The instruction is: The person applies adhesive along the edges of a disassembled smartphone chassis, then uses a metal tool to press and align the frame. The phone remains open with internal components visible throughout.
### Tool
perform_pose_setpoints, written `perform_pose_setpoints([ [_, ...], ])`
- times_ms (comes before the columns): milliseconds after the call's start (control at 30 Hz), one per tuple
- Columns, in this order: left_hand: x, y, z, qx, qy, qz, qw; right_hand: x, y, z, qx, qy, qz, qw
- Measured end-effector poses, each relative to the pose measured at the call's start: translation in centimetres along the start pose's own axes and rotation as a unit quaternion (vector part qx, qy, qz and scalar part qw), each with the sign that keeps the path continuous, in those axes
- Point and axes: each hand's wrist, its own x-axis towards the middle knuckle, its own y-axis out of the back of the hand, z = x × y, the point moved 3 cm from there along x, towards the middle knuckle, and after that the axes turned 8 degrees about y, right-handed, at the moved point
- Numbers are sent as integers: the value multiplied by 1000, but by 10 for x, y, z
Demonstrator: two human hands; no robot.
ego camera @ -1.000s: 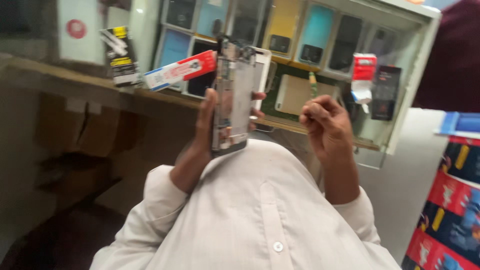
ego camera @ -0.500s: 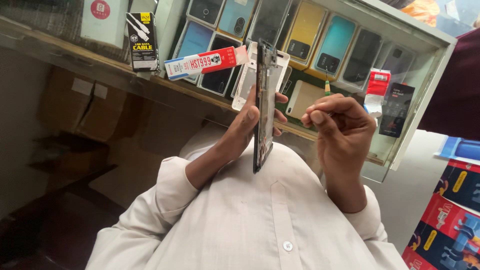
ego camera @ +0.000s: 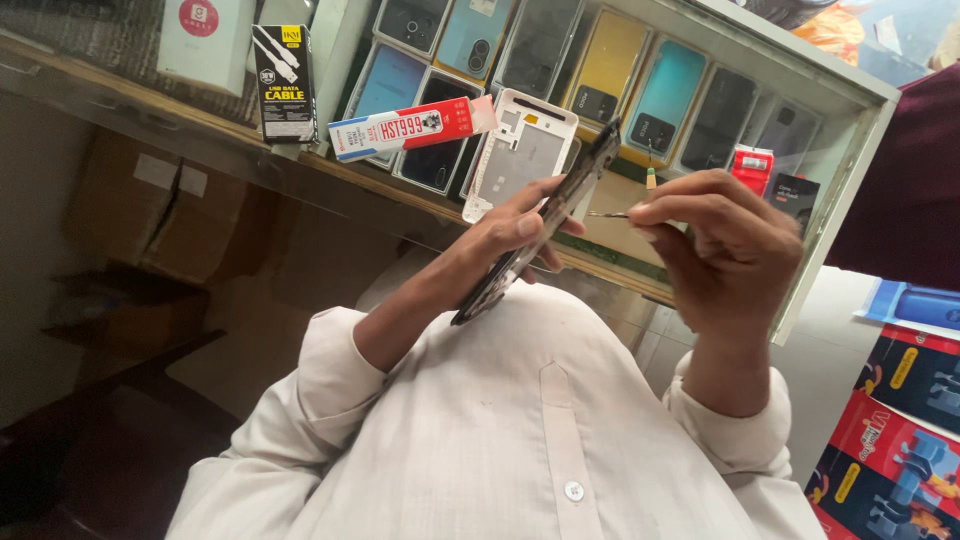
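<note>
My left hand [ego camera: 508,238] grips a dark, opened phone [ego camera: 545,222], held edge-on and tilted toward the upper right. To its right, my right hand [ego camera: 718,243] pinches a thin metal tool [ego camera: 606,214] between thumb and fingers. The tool's tip points left and sits just beside the phone's upper end. Whether the tip touches the phone is unclear. My white shirt sleeves fill the lower part of the view.
A white phone back cover [ego camera: 520,150] and a red-and-white glue box [ego camera: 410,127] lie on the glass counter [ego camera: 150,125]. A black cable box [ego camera: 283,80] stands at the left. Several coloured phone covers sit in a display case [ego camera: 650,90]. Printed cartons [ego camera: 900,430] stand at the right.
The phone has turned from showing its open back to edge-on and tilted right. My right hand has opened from a loose fist into a pinch, bringing the thin tool up to the phone.
</note>
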Motion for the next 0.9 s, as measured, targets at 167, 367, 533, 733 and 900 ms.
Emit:
perform_pose_setpoints([
  [167,0,2,2,-5,13,0,1000,0,12,7,171,50,41,983],
  [367,3,-4,3,-66,-42,36,996,-13,-3,15,286,-6,142,948],
  [533,5,-14,3,-120,-126,37,984,-20,-24,-1,315,-37,152,936],
  [733,-3,-29,3,-114,-101,47,987,-27,-29,-28,225,-43,98,968],
  [900,-16,-33,2,-26,-84,56,995,-37,-37,-38,252,-18,101,962],
])
